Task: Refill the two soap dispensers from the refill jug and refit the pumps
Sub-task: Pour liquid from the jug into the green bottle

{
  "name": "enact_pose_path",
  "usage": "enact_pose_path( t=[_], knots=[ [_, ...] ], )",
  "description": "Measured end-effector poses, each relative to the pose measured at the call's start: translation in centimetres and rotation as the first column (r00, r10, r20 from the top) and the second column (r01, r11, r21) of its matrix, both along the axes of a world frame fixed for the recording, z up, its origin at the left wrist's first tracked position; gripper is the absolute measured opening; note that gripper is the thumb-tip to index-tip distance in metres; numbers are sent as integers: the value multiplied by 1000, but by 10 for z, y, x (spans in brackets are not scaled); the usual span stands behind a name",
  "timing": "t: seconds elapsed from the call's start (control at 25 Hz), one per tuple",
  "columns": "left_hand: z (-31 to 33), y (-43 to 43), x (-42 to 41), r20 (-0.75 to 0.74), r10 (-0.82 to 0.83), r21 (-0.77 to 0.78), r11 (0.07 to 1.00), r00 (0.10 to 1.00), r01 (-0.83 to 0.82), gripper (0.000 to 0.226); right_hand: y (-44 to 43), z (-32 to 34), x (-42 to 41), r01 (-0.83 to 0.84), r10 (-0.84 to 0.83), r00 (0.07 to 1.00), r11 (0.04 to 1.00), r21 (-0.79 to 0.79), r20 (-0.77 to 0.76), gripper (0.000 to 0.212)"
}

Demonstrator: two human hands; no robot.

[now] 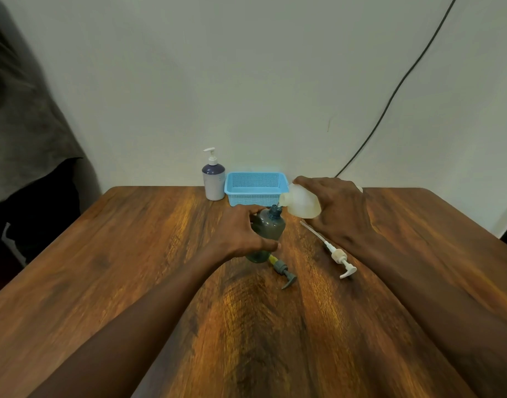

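Brown wooden table, with a blue plastic basket at its far edge against the wall; positions below are given from that basket.

Left hand: reaches in from the near side, forearm extended. Fingers and thumb are wrapped round the body of a dark grey translucent dispenser bottle, which stands just in front of the basket. The bottle's long axis is close to upright, its open neck pointing up and slightly toward the basket.

Right hand: palm down, fingers spread and clamped over a whitish translucent refill jug, held above the table at the basket's front right corner. The jug is tipped on its side, long axis near horizontal, mouth pointing left and meeting the bottle's neck.

Grey pump: lies flat on the table in front of the basket, nearer the person than the bottle, head toward the person.

White pump: lies flat to the front right of the basket, dip tube pointing back toward the jug, head toward the person.

White dispenser: stands upright just left of the basket, its white pump fitted and its shoulder dark purple. Any print on its body is too small to read.
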State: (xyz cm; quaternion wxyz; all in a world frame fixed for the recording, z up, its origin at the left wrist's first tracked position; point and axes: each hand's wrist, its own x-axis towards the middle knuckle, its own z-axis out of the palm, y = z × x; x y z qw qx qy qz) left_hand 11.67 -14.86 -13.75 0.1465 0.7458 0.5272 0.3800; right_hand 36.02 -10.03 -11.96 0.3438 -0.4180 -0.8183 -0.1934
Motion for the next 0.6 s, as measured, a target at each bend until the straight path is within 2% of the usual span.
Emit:
enact_pose_path(
  t=[0.6],
  knots=[
    [0,-1,3,-8,12,-10,1000,1000,-12,71,-2,0,1,27,-27,1000,999,31,5,71]
  ],
)
